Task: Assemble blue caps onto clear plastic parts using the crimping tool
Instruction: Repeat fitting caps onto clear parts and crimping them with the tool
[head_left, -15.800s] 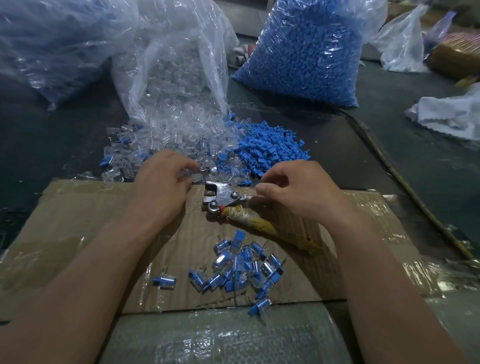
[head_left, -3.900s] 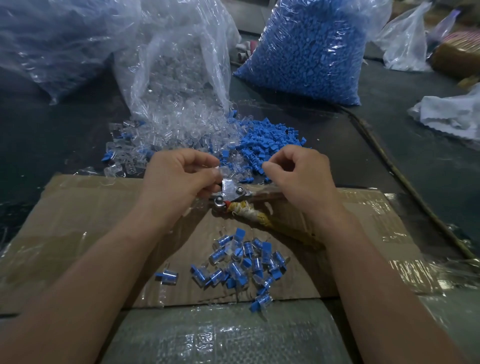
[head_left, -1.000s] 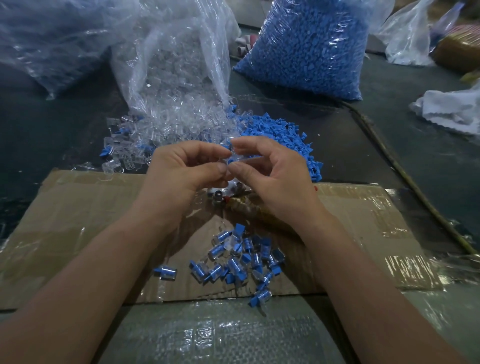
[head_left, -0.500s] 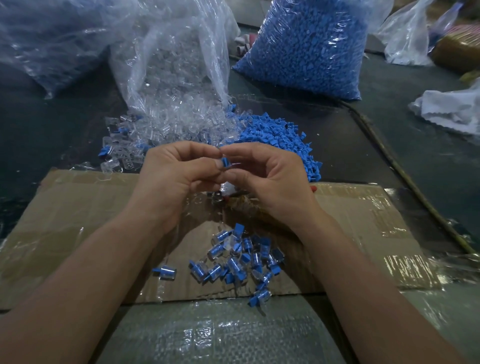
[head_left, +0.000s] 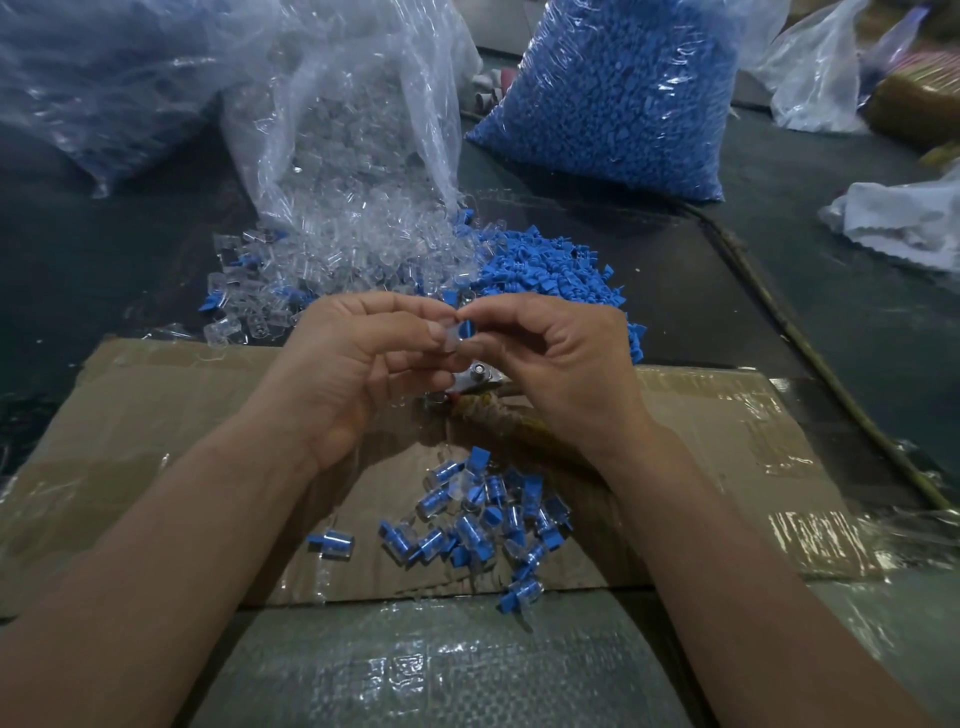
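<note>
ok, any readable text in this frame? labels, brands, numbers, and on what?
None readable.
Faint marks on the woven sheet at the near edge: too blurred to read.
Streaks on the tape on the cardboard: look like glare, no letters.
Cap bag, clear-part bag, crimping tool: no label visible.

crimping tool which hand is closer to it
Right. The right hand is over the crimping tool, covering its handle; the left hand sits just left of its metal head.

The left hand (head_left: 358, 374) and right hand (head_left: 569, 371) are bare.
</note>
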